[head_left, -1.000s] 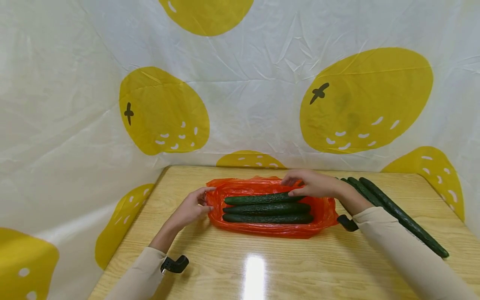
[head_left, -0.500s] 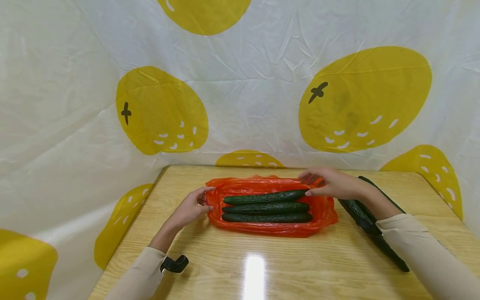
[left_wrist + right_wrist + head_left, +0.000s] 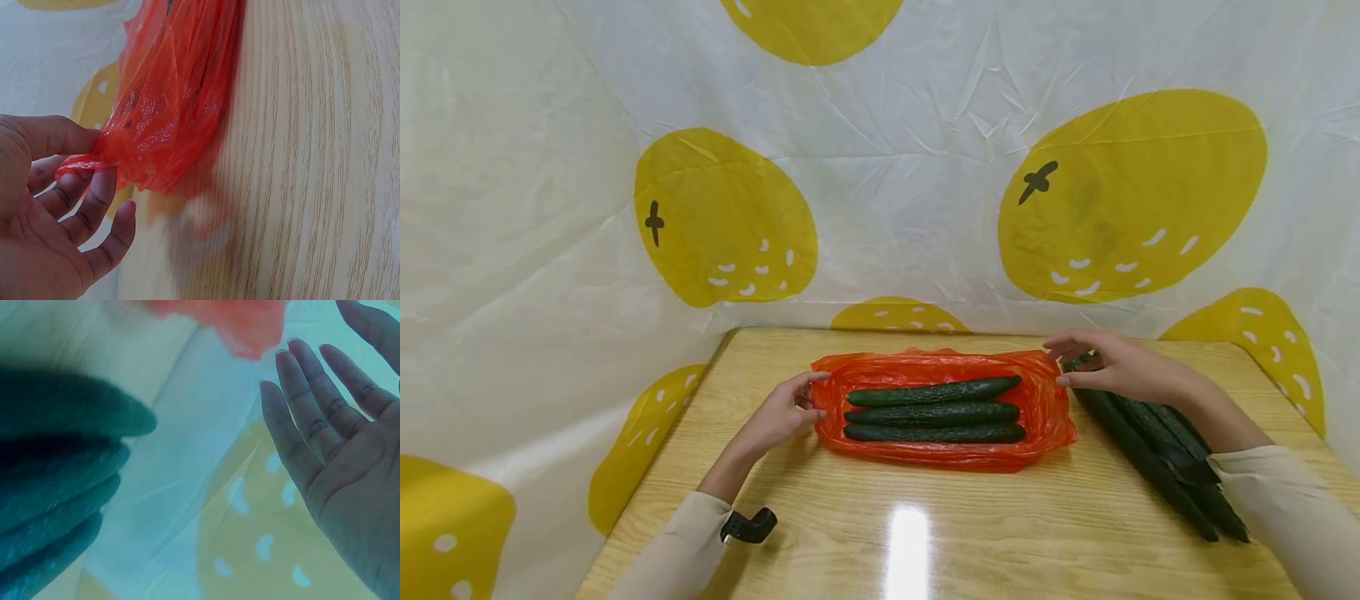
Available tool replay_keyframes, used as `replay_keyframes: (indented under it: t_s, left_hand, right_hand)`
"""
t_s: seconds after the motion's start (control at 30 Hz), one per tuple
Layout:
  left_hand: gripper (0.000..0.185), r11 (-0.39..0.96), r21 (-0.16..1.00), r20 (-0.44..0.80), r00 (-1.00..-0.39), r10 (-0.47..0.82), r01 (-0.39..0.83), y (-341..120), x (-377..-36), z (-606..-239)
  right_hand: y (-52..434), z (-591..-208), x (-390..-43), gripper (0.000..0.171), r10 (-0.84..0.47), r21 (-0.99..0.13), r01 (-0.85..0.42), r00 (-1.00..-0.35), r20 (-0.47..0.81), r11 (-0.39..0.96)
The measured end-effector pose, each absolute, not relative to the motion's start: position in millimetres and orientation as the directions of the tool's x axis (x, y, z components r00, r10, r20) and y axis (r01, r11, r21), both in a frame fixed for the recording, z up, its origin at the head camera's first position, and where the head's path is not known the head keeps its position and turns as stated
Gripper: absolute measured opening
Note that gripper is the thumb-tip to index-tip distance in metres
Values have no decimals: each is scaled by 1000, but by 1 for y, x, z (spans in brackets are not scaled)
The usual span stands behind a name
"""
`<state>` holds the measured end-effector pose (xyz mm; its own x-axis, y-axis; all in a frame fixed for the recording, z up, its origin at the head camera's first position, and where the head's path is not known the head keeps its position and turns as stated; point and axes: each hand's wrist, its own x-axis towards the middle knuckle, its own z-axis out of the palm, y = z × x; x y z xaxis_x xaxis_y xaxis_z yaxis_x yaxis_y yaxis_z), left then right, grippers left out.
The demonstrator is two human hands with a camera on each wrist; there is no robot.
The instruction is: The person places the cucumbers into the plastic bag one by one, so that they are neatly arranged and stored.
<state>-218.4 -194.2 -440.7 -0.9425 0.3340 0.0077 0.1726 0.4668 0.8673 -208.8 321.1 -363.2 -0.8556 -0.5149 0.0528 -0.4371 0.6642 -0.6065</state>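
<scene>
My left hand (image 3: 786, 412) is at the left end of a red plastic bag (image 3: 895, 457). In the left wrist view its thumb and fingers (image 3: 103, 194) pinch the rim of the bag (image 3: 162, 119). Three dark green cucumbers (image 3: 934, 414) lie side by side in the opened bag; the far one is slightly slanted. My right hand (image 3: 1120, 367) hovers just past the bag's right end, holding nothing. In the right wrist view the right hand (image 3: 344, 431) has extended fingers, apart from several cucumbers (image 3: 62, 412) at the left.
More cucumbers (image 3: 1138, 458) lie slanted on the wooden table (image 3: 820, 533), right of the bag, partly hidden by the right forearm. A white cloth (image 3: 910, 225) with yellow fruit prints stands behind the table and along its left side.
My right hand has moved right, from above the far cucumber in the bag to near the loose cucumbers. The left hand keeps its place on the bag, and the bagged cucumbers have not moved.
</scene>
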Motion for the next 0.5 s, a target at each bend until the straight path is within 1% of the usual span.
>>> replay_keyframes:
  t_s: [0.23, 0.5]
  left_hand:
    - [62, 456, 872, 10, -938, 347, 178, -193, -214, -435]
    - [63, 466, 872, -8, -946, 324, 152, -194, -216, -436]
  right_hand:
    - [346, -371, -204, 49, -482, -597, -425, -873, 71, 681]
    - [373, -378, -202, 49, -454, -598, -419, -885, 100, 684]
